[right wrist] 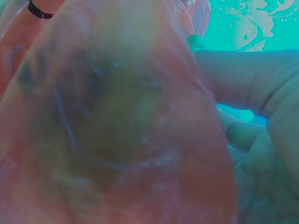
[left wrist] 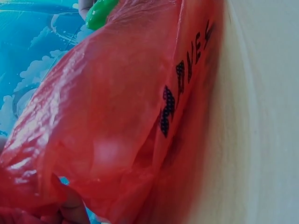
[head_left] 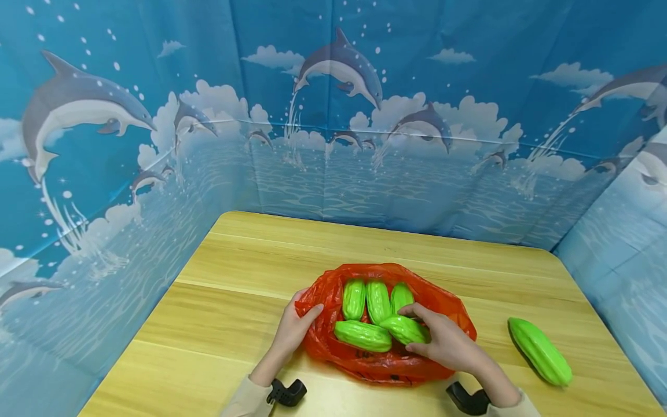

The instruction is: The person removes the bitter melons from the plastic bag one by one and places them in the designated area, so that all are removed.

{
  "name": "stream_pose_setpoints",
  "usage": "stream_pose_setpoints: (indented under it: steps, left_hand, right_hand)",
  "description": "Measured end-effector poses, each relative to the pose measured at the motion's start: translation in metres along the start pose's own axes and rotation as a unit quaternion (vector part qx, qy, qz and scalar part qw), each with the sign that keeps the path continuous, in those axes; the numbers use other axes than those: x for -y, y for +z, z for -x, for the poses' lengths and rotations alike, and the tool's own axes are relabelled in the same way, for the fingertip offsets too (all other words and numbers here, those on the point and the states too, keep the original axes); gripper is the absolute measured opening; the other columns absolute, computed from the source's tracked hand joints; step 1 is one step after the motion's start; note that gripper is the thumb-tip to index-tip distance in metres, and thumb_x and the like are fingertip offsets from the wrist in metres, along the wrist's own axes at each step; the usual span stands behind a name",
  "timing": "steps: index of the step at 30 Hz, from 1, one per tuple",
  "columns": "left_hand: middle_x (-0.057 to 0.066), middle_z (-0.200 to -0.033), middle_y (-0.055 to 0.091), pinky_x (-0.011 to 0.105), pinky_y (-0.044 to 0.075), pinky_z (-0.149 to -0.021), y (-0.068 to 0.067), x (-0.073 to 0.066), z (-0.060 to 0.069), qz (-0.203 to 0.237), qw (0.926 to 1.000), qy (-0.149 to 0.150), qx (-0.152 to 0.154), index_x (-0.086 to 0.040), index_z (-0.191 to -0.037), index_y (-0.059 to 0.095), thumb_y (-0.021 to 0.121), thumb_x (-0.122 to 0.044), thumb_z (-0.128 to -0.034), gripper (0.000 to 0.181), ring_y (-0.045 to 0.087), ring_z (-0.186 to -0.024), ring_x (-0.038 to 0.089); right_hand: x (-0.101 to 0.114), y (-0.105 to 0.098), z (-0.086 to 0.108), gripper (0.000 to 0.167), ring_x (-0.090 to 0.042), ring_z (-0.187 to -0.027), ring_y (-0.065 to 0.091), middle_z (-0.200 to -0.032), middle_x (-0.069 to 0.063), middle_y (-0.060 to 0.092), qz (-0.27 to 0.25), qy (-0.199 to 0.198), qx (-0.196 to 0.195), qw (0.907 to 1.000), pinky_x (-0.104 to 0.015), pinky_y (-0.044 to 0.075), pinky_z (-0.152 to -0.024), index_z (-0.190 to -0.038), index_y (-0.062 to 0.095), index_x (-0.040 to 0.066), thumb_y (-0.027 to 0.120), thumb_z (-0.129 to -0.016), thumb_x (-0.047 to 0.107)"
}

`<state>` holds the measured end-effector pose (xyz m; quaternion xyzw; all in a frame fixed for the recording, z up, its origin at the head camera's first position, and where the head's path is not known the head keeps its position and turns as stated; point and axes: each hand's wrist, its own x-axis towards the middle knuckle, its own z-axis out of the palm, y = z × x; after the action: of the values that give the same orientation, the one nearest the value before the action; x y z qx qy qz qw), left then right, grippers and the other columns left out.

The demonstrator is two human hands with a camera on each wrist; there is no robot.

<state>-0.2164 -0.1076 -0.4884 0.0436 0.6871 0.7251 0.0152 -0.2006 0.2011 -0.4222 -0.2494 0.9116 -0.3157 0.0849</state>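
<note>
A red plastic bag (head_left: 325,347) lies wide open on the table, with several bright green bitter melons (head_left: 354,299) inside it. My left hand (head_left: 292,327) grips the bag's left rim, the thumb over the edge; in the left wrist view the bag's red side covers most of those fingers. At the bag's right side my right hand (head_left: 448,339) reaches in and holds a bitter melon (head_left: 403,329) between thumb and fingers. That melon lies tilted, its left tip by a sideways melon (head_left: 363,336). In the right wrist view the red film hides the held melon.
One more bitter melon (head_left: 540,351) lies slantwise on the wooden table (head_left: 224,278), right of the bag. Blue dolphin-print curtains (head_left: 417,174) hang behind the table and along both sides.
</note>
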Motion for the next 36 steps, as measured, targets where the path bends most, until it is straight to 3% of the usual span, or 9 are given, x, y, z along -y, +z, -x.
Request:
stream_pose_setpoints:
  steps: [9, 19, 27, 36]
  left_hand:
    - [0.018, -0.125, 0.054, 0.035, 0.049, -0.089, 0.000, 0.004, -0.001, 0.000, 0.9998, 0.018, 0.004, 0.002, -0.132, 0.043, 0.062, -0.018, -0.0930, 0.048, 0.056, -0.109, 0.029]
    - [0.020, -0.127, 0.052, 0.037, 0.047, -0.092, 0.001, 0.002, -0.002, 0.016, 0.9999, 0.003, 0.003, 0.002, -0.133, 0.042, 0.062, -0.012, -0.0928, 0.047, 0.053, -0.113, 0.032]
    - [0.026, -0.126, 0.051, 0.041, 0.047, -0.092, 0.004, -0.025, 0.008, 0.008, 0.9999, 0.001, 0.006, 0.009, -0.131, 0.041, 0.059, -0.004, -0.0929, 0.044, 0.052, -0.112, 0.037]
    - [0.026, -0.127, 0.051, 0.040, 0.046, -0.093, 0.005, -0.030, 0.010, 0.007, 1.0000, -0.007, 0.001, 0.007, -0.132, 0.041, 0.059, -0.006, -0.0931, 0.044, 0.053, -0.112, 0.035]
  right_hand:
    - [0.000, 0.002, 0.001, 0.052, -0.017, -0.097, 0.057, -0.115, 0.003, 0.057, 0.006, -0.022, 0.002, 0.9997, -0.034, 0.051, -0.078, -0.122, 0.053, 0.011, 0.079, -0.077, 0.009]
    - [-0.001, 0.001, 0.002, 0.052, -0.020, -0.099, 0.057, -0.115, 0.002, 0.059, 0.029, -0.009, 0.003, 0.9995, -0.038, 0.050, -0.079, -0.120, 0.056, 0.013, 0.079, -0.074, 0.005]
    - [-0.003, 0.001, 0.003, 0.054, -0.026, -0.103, 0.055, -0.115, -0.002, 0.058, 0.050, -0.020, 0.005, 0.9985, -0.045, 0.049, -0.082, -0.118, 0.058, 0.013, 0.080, -0.070, 0.000]
    - [-0.004, 0.000, 0.006, 0.054, -0.016, -0.088, 0.049, -0.104, 0.002, 0.046, 0.052, -0.029, 0.007, 0.9982, -0.029, 0.047, -0.068, -0.117, 0.061, 0.014, 0.081, -0.069, -0.001]
